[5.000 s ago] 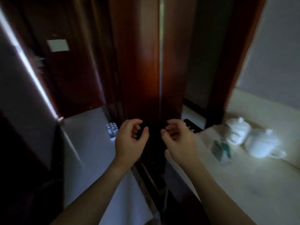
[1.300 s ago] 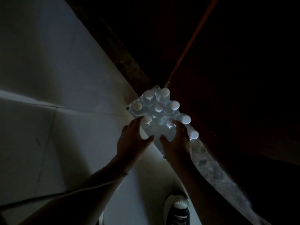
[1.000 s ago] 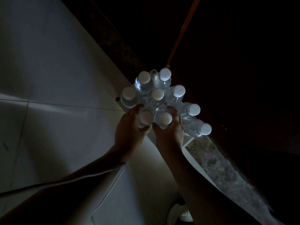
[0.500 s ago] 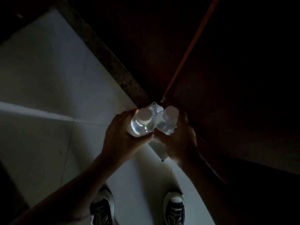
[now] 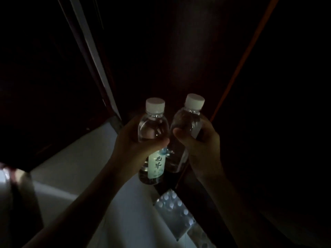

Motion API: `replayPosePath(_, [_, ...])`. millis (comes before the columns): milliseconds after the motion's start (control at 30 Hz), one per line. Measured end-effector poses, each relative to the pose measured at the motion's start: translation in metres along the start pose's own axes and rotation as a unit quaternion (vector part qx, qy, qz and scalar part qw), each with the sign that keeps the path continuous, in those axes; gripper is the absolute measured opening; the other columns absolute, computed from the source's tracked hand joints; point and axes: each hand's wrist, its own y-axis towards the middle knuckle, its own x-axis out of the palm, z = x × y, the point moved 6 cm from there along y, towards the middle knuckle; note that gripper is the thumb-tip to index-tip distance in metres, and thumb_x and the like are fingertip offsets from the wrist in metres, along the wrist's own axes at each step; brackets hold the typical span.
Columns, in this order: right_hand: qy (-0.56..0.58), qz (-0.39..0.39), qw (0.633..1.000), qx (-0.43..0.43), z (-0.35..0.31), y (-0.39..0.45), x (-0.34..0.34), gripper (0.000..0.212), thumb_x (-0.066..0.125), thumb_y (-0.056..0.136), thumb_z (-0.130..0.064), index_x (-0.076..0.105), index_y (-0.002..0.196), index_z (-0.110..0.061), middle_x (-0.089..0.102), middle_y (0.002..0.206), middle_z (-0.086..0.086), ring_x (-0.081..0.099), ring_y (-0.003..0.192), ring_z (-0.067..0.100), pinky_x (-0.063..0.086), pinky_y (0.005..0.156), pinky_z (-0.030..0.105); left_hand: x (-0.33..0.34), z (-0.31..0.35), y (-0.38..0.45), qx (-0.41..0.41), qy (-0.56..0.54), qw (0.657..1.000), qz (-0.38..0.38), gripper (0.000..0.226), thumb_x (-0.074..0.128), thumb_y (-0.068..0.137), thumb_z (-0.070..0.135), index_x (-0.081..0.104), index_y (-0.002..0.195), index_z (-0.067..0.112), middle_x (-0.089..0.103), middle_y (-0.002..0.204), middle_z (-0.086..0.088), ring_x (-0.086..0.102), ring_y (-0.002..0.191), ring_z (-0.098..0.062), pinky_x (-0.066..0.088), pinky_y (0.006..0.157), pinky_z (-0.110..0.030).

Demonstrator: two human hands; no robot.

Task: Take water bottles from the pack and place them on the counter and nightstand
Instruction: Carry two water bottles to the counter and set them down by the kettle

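Observation:
Each of my hands holds one clear water bottle with a white cap, upright and side by side in mid-air. My left hand (image 5: 133, 142) grips the left bottle (image 5: 153, 129), whose pale green label faces me. My right hand (image 5: 198, 145) grips the right bottle (image 5: 188, 122) around its middle. Far below them, on the pale floor, lies the plastic-wrapped pack (image 5: 174, 213) with several white-capped bottles in it, against the dark wooden wall.
Dark wooden panels (image 5: 268, 122) fill the right side and the top. A pale door edge (image 5: 93, 56) runs down from the upper left. The light tiled floor (image 5: 80, 176) spreads to the lower left. The room is very dim.
Both hands have lifted a bottle each well above the pack, and the view has tilted up from the floor. The pack now lies far below the hands.

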Motion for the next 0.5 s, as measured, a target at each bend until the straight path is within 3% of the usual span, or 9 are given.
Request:
replayPosePath(133, [0.032,-0.047,0.996,-0.07,-0.145,-0.005,0.025,0.029,0.071,0.087,-0.011,0.063,0.113,-0.017,0.075,0.096,-0.002,0.074,0.087,0.016,0.057,0.068,0.025,-0.009,0.136,0.008,0.062,-0.057,0.996,-0.007,0.035,0.075,0.063,0.029,0.068,0.097,0.026,0.074,0.09,0.001,0.073,0.087,-0.02,0.057,0.07,-0.031])
replayPosePath(267, [0.072,-0.054,0.989,-0.118,-0.258,-0.023,0.035,0.032,0.067,0.084,-0.017,0.06,0.115,-0.019,0.075,0.093,-0.008,0.073,0.087,0.009,0.056,0.068,0.021,-0.004,0.248,-0.002,0.103,-0.063,0.993,-0.016,0.02,0.067,0.077,0.023,0.069,0.096,0.03,0.074,0.092,0.004,0.072,0.09,-0.017,0.055,0.072,-0.028])
replayPosePath(500, [0.073,-0.045,0.983,-0.162,-0.379,-0.055,0.013,0.024,0.068,0.089,-0.017,0.064,0.113,-0.022,0.075,0.101,0.003,0.074,0.092,0.018,0.059,0.071,0.027,0.017,0.37,-0.031,0.138,-0.078,0.987,-0.008,0.024,0.069,0.076,0.019,0.067,0.1,0.016,0.073,0.086,0.0,0.072,0.085,-0.019,0.055,0.072,-0.031])
